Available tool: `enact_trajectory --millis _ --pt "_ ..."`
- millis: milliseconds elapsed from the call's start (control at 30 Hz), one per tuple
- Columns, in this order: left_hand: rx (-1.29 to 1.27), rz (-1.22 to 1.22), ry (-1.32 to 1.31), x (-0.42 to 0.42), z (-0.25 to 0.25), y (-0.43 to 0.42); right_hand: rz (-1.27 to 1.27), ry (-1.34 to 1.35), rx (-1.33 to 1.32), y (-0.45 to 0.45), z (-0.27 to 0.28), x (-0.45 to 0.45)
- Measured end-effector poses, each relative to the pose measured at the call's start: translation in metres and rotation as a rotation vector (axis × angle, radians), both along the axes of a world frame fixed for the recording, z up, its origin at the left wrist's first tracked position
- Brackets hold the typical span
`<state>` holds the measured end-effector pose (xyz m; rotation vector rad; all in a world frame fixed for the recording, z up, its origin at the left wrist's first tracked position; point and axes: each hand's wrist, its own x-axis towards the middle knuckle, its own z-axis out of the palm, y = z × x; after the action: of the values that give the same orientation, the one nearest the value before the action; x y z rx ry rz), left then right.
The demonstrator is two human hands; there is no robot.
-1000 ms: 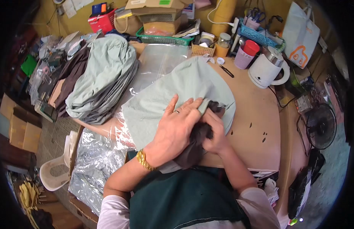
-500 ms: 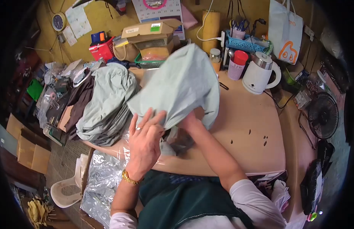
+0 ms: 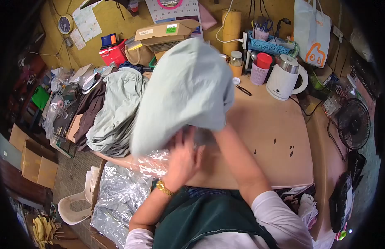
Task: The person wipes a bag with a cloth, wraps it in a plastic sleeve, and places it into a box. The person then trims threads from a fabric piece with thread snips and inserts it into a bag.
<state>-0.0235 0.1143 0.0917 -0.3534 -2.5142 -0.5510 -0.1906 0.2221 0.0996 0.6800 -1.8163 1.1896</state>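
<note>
A pale grey-green cloth garment (image 3: 186, 85) is raised over the tabletop, bulging and smeared by motion along its lower left edge. My left hand (image 3: 184, 157), with a gold watch (image 3: 164, 188) at the wrist, reaches to the garment's underside; its fingertips are blurred and in shadow. The garment hides my right hand, and only my right forearm (image 3: 242, 162) shows below it. To the left lies a heap of similar grey-green garments (image 3: 117, 108), beside dark brown cloth (image 3: 91, 120).
Clear plastic wrapping (image 3: 117, 195) fills a box at the table's front left. A white kettle (image 3: 283, 79), a pink cup (image 3: 259, 74) and black tweezers (image 3: 244, 90) are on the right part of the table (image 3: 267, 124). A black fan (image 3: 353, 124) stands farther right.
The garment has swung left and lower, its surface now spread out toward me. My left hand has moved right, in under its edge. My right hand has gone out of sight behind the cloth.
</note>
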Motion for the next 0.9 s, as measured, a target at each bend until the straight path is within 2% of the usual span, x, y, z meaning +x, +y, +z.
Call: enact_trajectory --millis 33,100,167,233,267,300,367,400,433,500,533,600,667,700,733,767,800,833,900 --pt "-0.160 0.141 0.006 -0.008 0.002 -0.013 0.016 0.041 0.003 0.001 0.004 -0.008" --pt "-0.197 0.305 0.071 -0.014 0.026 -0.026 0.013 0.056 0.135 0.008 0.021 -0.010" --pt "-0.191 0.253 0.236 -0.013 0.040 -0.031 -0.193 -0.173 0.701 0.019 0.035 0.012" --pt "0.107 -0.343 0.076 -0.023 0.013 -0.030 0.074 -0.587 0.711 0.024 0.079 0.032" --pt "0.193 -0.457 -0.142 -0.016 0.012 -0.013 0.030 -0.369 0.536 0.019 0.039 0.016" --pt "0.126 -0.472 -0.013 -0.018 0.011 0.002 0.035 -0.371 0.542 0.022 0.040 0.024" --pt "-0.222 -0.109 -0.109 -0.023 -0.002 -0.003 -0.074 -0.232 0.640 0.031 0.047 0.038" --pt "-0.296 -0.003 -0.126 -0.027 -0.005 -0.014 -0.132 -0.151 0.816 0.039 0.042 0.032" --pt "-0.369 0.103 -0.139 -0.031 -0.003 -0.029 -0.131 -0.151 0.818 0.049 0.042 0.029" --pt "-0.297 0.049 -0.024 -0.027 0.025 -0.054 0.052 -0.510 1.067 0.067 0.053 0.030" --pt "-0.360 -0.025 -0.081 -0.021 0.048 -0.061 0.051 -0.510 1.067 0.074 0.058 0.033" --pt "-0.421 -0.094 -0.140 -0.014 0.077 -0.072 0.473 -0.869 1.171 0.084 0.073 0.046" --pt "-0.587 -0.270 -0.355 -0.010 0.091 -0.081 0.560 -0.806 1.178 0.091 0.111 0.069" --pt "-0.580 -0.265 -0.360 -0.008 0.099 -0.082 0.644 -0.741 1.178 0.093 0.121 0.075" --pt "-0.581 -0.375 -0.384 -0.006 0.107 -0.083 0.652 -0.745 1.180 0.096 0.118 0.070" --pt "-0.583 -0.489 -0.407 -0.003 0.115 -0.083 0.782 -0.841 1.104 0.102 0.113 0.061" --pt "-0.483 -0.592 -0.430 0.000 0.124 -0.081 0.906 -0.931 1.021 0.105 0.107 0.054" --pt "-0.465 -0.686 -0.380 0.004 0.130 -0.076 0.903 -0.931 1.019 0.105 0.102 0.054" --pt "-0.484 -0.756 -0.359 0.021 0.146 -0.058 0.373 -0.485 1.389 0.106 0.091 0.062"
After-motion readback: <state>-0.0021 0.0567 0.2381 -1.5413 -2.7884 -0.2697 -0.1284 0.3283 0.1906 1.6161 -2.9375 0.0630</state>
